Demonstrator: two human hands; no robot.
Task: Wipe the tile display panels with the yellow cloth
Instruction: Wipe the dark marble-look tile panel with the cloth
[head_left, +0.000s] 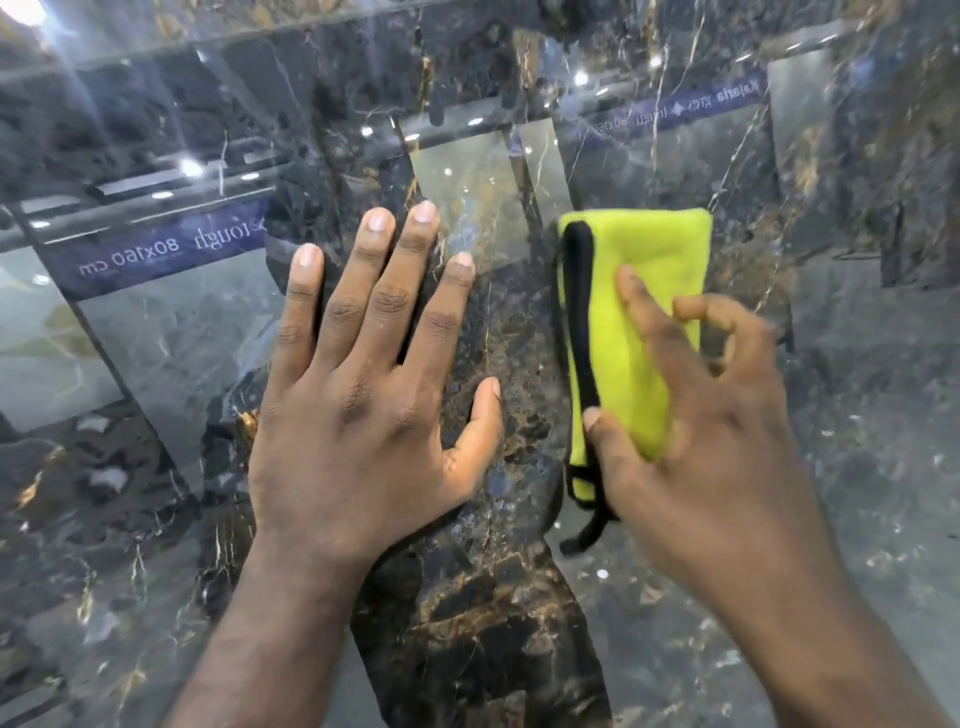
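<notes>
A glossy dark marble tile panel (483, 597) with gold and white veins fills the view. My left hand (363, 384) lies flat on it with the fingers straight and spread. To its right, a folded yellow cloth (644, 291) with a black edge and a loose black loop sits against the panel. My right hand (696, 415) holds the cloth's lower part, thumb on the black edge and fingers curled over the yellow face. The right hand is blurred.
The shiny surface mirrors ceiling lights, other display panels and blue labels (156, 254) with reversed lettering reading "tough 80x160 cm". A bright light glare (21, 10) sits at the top left corner.
</notes>
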